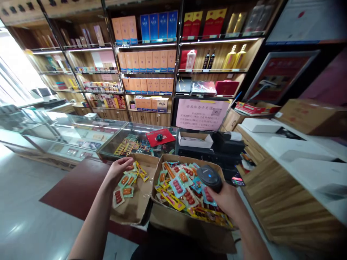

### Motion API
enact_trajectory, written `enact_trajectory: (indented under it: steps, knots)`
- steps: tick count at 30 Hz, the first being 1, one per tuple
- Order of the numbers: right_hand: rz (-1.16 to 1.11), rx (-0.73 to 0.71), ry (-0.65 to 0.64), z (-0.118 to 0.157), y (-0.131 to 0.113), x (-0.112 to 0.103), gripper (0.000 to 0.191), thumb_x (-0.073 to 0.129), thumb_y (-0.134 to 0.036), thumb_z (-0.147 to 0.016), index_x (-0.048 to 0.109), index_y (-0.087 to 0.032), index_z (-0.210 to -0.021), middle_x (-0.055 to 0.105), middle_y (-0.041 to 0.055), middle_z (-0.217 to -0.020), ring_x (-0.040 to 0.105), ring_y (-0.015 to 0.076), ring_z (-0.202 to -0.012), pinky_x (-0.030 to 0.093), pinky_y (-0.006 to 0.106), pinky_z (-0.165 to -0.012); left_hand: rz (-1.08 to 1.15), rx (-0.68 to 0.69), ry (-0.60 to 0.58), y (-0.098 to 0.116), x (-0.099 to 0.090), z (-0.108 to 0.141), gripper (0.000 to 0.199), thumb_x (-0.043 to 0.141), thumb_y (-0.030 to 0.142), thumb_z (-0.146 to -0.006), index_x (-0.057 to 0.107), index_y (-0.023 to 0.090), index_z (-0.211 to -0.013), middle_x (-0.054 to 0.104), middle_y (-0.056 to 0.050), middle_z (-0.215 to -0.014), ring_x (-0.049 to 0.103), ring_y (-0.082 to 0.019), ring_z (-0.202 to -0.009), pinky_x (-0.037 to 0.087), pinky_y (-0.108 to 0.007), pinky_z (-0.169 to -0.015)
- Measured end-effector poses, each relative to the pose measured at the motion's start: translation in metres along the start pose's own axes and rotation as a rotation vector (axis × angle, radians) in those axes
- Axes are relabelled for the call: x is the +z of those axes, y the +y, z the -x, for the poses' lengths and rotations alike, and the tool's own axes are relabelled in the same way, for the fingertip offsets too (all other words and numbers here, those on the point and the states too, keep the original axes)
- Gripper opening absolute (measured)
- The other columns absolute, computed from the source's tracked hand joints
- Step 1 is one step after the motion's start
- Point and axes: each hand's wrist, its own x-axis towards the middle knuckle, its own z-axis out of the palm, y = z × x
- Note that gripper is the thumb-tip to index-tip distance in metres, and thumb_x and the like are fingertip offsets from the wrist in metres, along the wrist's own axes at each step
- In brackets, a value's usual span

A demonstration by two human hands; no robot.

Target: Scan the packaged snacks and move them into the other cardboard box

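Observation:
My right hand (230,200) is wrapped around a dark handheld barcode scanner (209,177) with a small blue light, above the right cardboard box (173,213). That box is heaped with small sealed sausage packets (177,186) and long yellow snack sticks (173,200). My left hand (119,171) reaches over the left cardboard box (134,213), fingertips pinched at a sausage packet (131,167) partly hidden beneath them. Several more packets (127,191) and a couple of yellow sticks (141,171) lie on that box's floor.
Behind the boxes runs a glass display counter (111,139), bearing a red card (165,136) and a white open box (195,140). Shelves of boxed goods (153,61) line the wall. At right stands a wooden cabinet (265,191) with white boxes (260,125) on top.

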Motion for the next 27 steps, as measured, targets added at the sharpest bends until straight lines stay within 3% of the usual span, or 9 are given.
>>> enact_trajectory:
  steps: [3, 8, 12, 15, 18, 22, 27]
  knots:
    - [0.059, 0.032, 0.046, 0.003, -0.007, 0.008, 0.012, 0.064, -0.032, -0.082, 0.068, -0.021, -0.085, 0.076, 0.0109, -0.075, 0.074, 0.0281, -0.075, 0.048, 0.031, -0.059, -0.13, 0.002, -0.138, -0.003, 0.02, -0.006, 0.055, 0.091, 0.049, -0.052, 0.078, 0.012, -0.091, 0.076, -0.011, -0.089, 0.069, -0.02, -0.074, 0.056, -0.029, -0.067]
    - [0.213, 0.121, 0.091, 0.017, -0.02, 0.016, 0.023, 0.066, -0.034, -0.081, 0.068, -0.018, -0.098, 0.077, 0.0121, -0.087, 0.073, 0.0294, -0.085, 0.047, 0.03, -0.065, -0.351, 0.088, -0.524, -0.019, 0.108, -0.008, 0.051, 0.085, 0.047, -0.062, 0.077, 0.014, -0.099, 0.077, -0.01, -0.09, 0.071, -0.023, -0.084, 0.056, -0.031, -0.074]
    - [0.228, 0.154, 0.113, 0.029, -0.025, 0.013, 0.03, 0.066, -0.034, -0.081, 0.068, -0.017, -0.105, 0.076, 0.0132, -0.091, 0.073, 0.0306, -0.092, 0.049, 0.031, -0.069, -0.655, 0.265, -0.677, -0.03, 0.173, 0.008, 0.046, 0.082, 0.042, -0.066, 0.077, 0.015, -0.103, 0.076, -0.008, -0.094, 0.07, -0.024, -0.09, 0.053, -0.031, -0.081]
    - [0.218, 0.166, 0.134, 0.036, -0.027, 0.008, 0.032, 0.066, -0.031, -0.08, 0.069, -0.015, -0.107, 0.076, 0.0145, -0.096, 0.072, 0.0313, -0.096, 0.051, 0.032, -0.073, -0.859, 0.402, -0.689, -0.036, 0.205, 0.019, 0.056, 0.082, 0.041, -0.067, 0.074, 0.017, -0.117, 0.072, -0.011, -0.108, 0.068, -0.027, -0.099, 0.05, -0.033, -0.09]
    - [0.183, 0.174, 0.118, 0.042, -0.026, 0.0, 0.037, 0.066, -0.03, -0.079, 0.068, -0.016, -0.113, 0.076, 0.0139, -0.1, 0.072, 0.0314, -0.098, 0.051, 0.032, -0.075, -1.057, 0.495, -0.652, -0.043, 0.224, 0.029, 0.066, 0.082, 0.047, -0.067, 0.07, 0.015, -0.124, 0.065, -0.017, -0.122, 0.062, -0.03, -0.111, 0.047, -0.035, -0.098]
    - [0.169, 0.187, 0.07, 0.046, -0.019, -0.008, 0.034, 0.065, -0.03, -0.081, 0.068, -0.016, -0.112, 0.077, 0.0139, -0.099, 0.073, 0.0317, -0.096, 0.051, 0.033, -0.075, -1.266, 0.486, -0.6, -0.054, 0.24, 0.044, 0.068, 0.081, 0.053, -0.065, 0.07, 0.011, -0.118, 0.059, -0.022, -0.126, 0.057, -0.035, -0.117, 0.046, -0.039, -0.099]
    - [0.143, 0.146, 0.033, 0.051, -0.009, -0.019, 0.034, 0.065, -0.027, -0.08, 0.069, -0.016, -0.112, 0.077, 0.0147, -0.101, 0.073, 0.0321, -0.097, 0.051, 0.033, -0.076, -1.253, 0.477, -0.529, -0.059, 0.247, 0.053, 0.05, 0.079, 0.031, -0.069, 0.069, 0.01, -0.114, 0.06, -0.023, -0.126, 0.058, -0.035, -0.118, 0.046, -0.038, -0.096]
